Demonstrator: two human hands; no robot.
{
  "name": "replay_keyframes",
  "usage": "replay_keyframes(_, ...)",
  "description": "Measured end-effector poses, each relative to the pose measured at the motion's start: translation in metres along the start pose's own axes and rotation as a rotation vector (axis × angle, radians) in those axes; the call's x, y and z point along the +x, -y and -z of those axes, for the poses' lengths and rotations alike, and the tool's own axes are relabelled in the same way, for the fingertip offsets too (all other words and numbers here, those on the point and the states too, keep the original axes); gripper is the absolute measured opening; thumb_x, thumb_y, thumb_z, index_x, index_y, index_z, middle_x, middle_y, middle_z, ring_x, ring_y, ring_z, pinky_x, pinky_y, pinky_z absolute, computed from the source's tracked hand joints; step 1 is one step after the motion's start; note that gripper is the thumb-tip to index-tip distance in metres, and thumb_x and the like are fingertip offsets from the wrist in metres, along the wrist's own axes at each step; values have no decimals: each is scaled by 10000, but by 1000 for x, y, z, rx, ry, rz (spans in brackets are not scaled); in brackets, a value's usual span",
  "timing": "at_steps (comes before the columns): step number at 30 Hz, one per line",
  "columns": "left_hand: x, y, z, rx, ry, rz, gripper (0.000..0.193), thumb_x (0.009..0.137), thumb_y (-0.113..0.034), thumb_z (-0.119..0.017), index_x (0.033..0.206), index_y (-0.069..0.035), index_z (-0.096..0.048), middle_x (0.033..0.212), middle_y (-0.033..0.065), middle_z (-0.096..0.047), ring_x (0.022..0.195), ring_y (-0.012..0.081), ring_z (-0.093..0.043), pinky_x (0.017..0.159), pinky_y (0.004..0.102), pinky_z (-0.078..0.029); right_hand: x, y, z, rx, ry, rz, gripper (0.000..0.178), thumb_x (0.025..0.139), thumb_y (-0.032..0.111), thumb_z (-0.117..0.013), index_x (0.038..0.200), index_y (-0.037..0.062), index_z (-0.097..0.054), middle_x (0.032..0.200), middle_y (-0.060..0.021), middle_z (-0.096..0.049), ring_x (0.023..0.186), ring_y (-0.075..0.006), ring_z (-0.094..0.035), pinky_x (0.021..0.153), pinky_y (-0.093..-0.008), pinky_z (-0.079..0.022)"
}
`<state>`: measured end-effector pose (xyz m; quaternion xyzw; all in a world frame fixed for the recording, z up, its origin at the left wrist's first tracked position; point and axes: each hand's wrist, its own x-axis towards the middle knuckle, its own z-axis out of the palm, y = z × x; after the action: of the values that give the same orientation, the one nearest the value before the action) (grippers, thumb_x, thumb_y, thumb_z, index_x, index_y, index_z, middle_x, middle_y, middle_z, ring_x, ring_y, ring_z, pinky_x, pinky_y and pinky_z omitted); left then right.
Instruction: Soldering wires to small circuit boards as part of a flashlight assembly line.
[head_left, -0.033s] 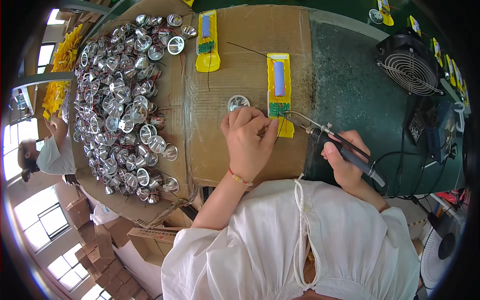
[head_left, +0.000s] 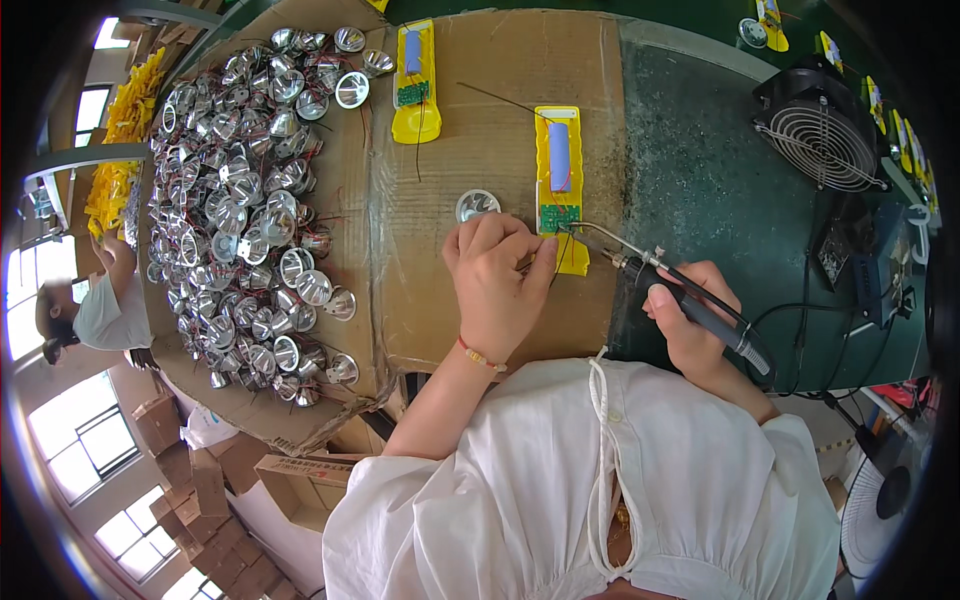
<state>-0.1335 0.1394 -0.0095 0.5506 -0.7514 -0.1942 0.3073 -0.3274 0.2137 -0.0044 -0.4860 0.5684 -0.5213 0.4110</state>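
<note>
My right hand (head_left: 695, 315) grips a soldering iron (head_left: 690, 305) with a thin curved metal tube along it. The tube's end reaches the green circuit board (head_left: 558, 217) in a yellow plastic housing (head_left: 545, 165), which also holds a blue cylindrical battery (head_left: 559, 160). Just left of the board, my left hand (head_left: 497, 275) is closed in a pinch on a thin wire at the board's lower end; the fingers partly hide it. A silver reflector cup (head_left: 477, 204) lies against the left knuckles, its lower part covered.
Many silver reflector cups (head_left: 245, 190) with thin wires are heaped at left on the cardboard (head_left: 490, 60). Another yellow housing (head_left: 415, 120) lies at the far side. A metal-grilled fan (head_left: 822, 140) and cables stand at right on the green table (head_left: 700, 120). Another person (head_left: 100, 310) is at far left.
</note>
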Motion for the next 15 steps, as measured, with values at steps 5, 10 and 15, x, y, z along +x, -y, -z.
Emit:
replay_keyframes(5, 0, 0, -1, 1, -9, 13, 97, 705, -133, -683, 654, -70, -631, 745, 7, -556, 796, 199, -514, 844, 382, -312, -3, 0, -2, 93, -54, -70, 176, 802, 81, -635, 894, -27, -532, 677, -81, -614, 597, -94, -577, 550, -227, -469)
replay_keyframes(10, 0, 0, -1, 4, -10, -10, 100, 707, -138, -682, 648, -73, -636, 739, 6, -556, 794, 197, -515, 848, 385, -312, -4, 0, 0, 122, -102, -54, 165, 812, 77, -622, 896, -32, -532, 678, -83, -606, 593, -96, -571, 535, -219, -461)
replay_keyframes(15, 1, 0, 0, -8, -12, 8, 98, 705, -136, -681, 640, -74, -641, 734, 3, -559, 782, 196, -517, 839, 385, -320, -3, -1, 0, 131, -98, -55, 170, 810, 88, -627, 893, -27, -534, 668, -81, -607, 581, -91, -565, 528, -217, -456)
